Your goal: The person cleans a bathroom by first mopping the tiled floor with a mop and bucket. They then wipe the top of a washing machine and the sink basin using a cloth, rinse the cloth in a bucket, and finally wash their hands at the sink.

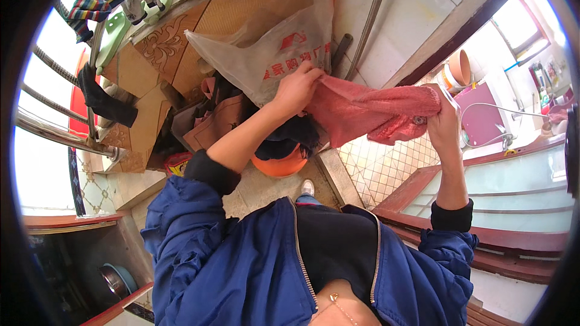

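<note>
A red fleecy garment (358, 106) with a button on it hangs stretched between my two hands. My left hand (297, 88) grips one end of it, in front of a translucent plastic bag (258, 61) that bears red writing. The other end is bunched in my right hand (444, 122), held out towards the doorway. Below the garment stands an orange basin (283, 165), with dark cloth (290, 138) in it. My left forearm and the garment hide part of the basin.
Striped socks (95, 2) and a black sock (102, 97) hang by the metal window bars (61, 70) at left. Paper bags (213, 120) stand beside the basin. At right, a wood-framed glass door (498, 203) borders a tiled room with a pink panel (482, 115).
</note>
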`<control>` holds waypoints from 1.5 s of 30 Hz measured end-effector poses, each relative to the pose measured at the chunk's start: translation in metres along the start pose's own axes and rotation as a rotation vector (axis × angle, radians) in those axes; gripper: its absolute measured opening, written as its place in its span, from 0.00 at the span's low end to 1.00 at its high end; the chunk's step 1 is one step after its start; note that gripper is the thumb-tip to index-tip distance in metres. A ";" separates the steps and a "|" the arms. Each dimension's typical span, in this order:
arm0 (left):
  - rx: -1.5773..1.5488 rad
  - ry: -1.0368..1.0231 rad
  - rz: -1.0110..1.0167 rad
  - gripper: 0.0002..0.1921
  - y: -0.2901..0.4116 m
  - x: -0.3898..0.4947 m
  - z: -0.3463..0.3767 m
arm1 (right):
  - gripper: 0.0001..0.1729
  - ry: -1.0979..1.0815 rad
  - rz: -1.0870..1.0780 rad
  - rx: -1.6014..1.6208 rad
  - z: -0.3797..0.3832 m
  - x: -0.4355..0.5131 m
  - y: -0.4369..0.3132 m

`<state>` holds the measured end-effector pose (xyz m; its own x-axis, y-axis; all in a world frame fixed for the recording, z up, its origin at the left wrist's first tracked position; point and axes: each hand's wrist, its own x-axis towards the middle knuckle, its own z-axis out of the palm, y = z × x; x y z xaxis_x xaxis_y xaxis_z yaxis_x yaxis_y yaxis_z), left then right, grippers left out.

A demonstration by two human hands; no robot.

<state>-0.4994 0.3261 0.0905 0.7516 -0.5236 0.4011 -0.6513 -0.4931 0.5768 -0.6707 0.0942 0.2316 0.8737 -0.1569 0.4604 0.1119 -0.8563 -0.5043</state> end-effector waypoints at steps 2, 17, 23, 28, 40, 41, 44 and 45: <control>0.008 0.022 -0.018 0.10 -0.009 -0.010 -0.016 | 0.13 0.032 0.006 -0.161 0.002 0.001 0.007; 0.351 0.020 -0.583 0.25 -0.061 -0.004 -0.122 | 0.18 -0.155 0.132 1.255 0.123 0.073 -0.034; -0.937 -0.080 -0.606 0.14 -0.034 -0.057 -0.052 | 0.14 0.316 -0.376 0.915 0.168 0.083 -0.036; -1.265 -0.065 -0.517 0.15 -0.002 -0.054 -0.023 | 0.18 0.419 -0.427 0.923 0.182 0.106 -0.053; -1.940 0.242 -0.883 0.23 0.020 -0.055 0.014 | 0.28 0.184 -1.003 0.508 0.226 0.148 -0.131; -1.909 0.239 -0.871 0.23 0.017 -0.057 0.016 | 0.29 0.219 -1.008 0.532 0.224 0.143 -0.129; -1.590 0.360 -1.036 0.18 0.003 -0.070 0.014 | 0.34 0.294 -0.958 0.527 0.200 0.116 -0.115; -1.483 0.377 -0.963 0.21 -0.005 -0.076 0.010 | 0.36 0.301 -0.904 0.480 0.188 0.103 -0.107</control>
<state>-0.5542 0.3609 0.0505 0.8875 -0.1865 -0.4214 0.4459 0.5784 0.6831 -0.5035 0.2623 0.1962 0.2272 0.2685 0.9361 0.8925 -0.4421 -0.0898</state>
